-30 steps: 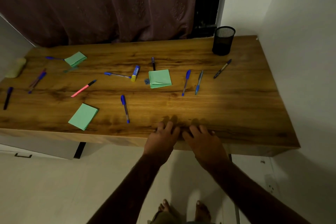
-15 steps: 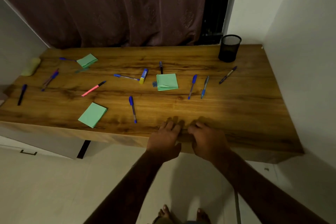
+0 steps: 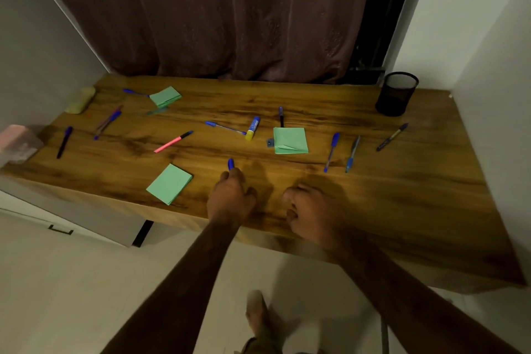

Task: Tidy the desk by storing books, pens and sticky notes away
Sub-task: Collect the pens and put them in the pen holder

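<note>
Left hand (image 3: 230, 200) at counter (image 3: 402, 195) front edge, curled round blue pen (image 3: 230, 164), right hand (image 3: 311, 211) beside it, curled, seemingly empty though blurred, mesh pen cup (image 3: 396, 95) at far right corner

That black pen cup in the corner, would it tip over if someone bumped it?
Probably fairly easily. The black pen cup looks like thin see-through mesh, so it is likely light. No pens stick out, so little weighs it down; a bump might slide or topple it.
</note>
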Tool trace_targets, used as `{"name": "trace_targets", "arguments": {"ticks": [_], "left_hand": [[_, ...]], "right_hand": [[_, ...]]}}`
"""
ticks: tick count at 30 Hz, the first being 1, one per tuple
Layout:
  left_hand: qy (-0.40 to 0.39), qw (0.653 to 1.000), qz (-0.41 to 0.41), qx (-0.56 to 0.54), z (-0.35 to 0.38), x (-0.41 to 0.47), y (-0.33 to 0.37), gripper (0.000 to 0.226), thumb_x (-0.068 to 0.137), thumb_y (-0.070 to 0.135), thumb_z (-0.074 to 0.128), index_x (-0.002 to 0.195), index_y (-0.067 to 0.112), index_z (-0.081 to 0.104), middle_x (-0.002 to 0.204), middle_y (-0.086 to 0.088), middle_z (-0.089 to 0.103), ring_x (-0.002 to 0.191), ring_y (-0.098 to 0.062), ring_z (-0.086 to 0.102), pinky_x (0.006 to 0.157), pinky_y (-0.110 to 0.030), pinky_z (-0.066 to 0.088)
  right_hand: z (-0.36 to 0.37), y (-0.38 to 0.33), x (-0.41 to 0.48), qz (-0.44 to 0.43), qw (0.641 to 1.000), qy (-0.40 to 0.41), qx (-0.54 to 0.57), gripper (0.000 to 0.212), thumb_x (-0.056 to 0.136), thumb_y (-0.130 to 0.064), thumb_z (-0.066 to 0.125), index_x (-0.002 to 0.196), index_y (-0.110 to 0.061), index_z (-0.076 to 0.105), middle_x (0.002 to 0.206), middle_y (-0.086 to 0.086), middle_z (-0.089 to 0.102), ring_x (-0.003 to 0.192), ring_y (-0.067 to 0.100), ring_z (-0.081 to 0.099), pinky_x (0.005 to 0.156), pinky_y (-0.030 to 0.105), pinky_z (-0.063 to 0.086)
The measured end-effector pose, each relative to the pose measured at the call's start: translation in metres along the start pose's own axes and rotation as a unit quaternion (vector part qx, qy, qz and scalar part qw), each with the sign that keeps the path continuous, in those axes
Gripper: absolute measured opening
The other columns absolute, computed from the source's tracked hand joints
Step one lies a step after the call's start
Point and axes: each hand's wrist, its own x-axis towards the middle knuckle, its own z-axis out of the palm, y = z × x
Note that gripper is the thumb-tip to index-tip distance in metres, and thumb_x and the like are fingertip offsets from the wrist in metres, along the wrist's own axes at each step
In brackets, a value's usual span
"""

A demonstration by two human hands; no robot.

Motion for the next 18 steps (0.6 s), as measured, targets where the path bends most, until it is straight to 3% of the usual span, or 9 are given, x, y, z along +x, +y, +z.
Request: {"name": "trace_targets", "arguments": {"ticks": [4, 10, 15, 18], "left_hand": [[-0.028, 0.997, -0.065, -0.041, -0.006, 0.035, -0.017, 0.059, 0.091, 0.036, 0.065, 0.137, 0.012, 0.038, 0.131, -0.012, 0.055, 0.115, -0.03, 0.058, 0.092, -0.046, 0.055], [-0.069, 0.993, -0.083, -0.052, -0.006, 0.081, -0.035, 0.054, 0.091, 0.043, 0.062, 0.126, 0.009, 0.039, 0.115, -0.016, 0.062, 0.102, -0.034, 0.064, 0.087, -0.047, 0.056], [-0.115, 0.993, -0.027, -0.004, 0.004, 0.111, -0.045, 0.034, 0.091, 0.043, 0.063, 0.103, 0.014, 0.052, 0.089, -0.005, 0.068, 0.077, -0.028, 0.069, 0.076, -0.041, 0.059], [-0.122, 0.992, 0.011, 0.019, 0.007, 0.123, -0.041, 0.024, 0.092, 0.029, 0.062, 0.105, 0.008, 0.062, 0.099, -0.011, 0.07, 0.09, -0.028, 0.067, 0.08, -0.037, 0.055]], "right_hand": [[0.005, -0.015, 0.036, 0.02, 1.0, -0.006, 0.017, 0.028, 0.097, -0.033, 0.063, 0.125, -0.031, 0.064, 0.131, -0.007, 0.062, 0.12, 0.02, 0.063, 0.095, 0.036, 0.056], [0.007, -0.027, 0.077, 0.074, 0.996, -0.03, 0.039, 0.038, 0.099, -0.025, 0.062, 0.137, -0.03, 0.061, 0.135, -0.003, 0.065, 0.125, 0.021, 0.061, 0.105, 0.038, 0.053], [0.012, -0.025, 0.094, 0.135, 0.988, -0.041, 0.057, 0.04, 0.095, -0.025, 0.064, 0.134, -0.033, 0.062, 0.132, -0.005, 0.067, 0.122, 0.019, 0.062, 0.102, 0.037, 0.053], [0.013, -0.016, 0.098, 0.177, 0.98, -0.014, 0.085, 0.038, 0.094, -0.024, 0.065, 0.131, -0.033, 0.064, 0.126, -0.006, 0.07, 0.116, 0.017, 0.065, 0.093, 0.033, 0.054]]}}
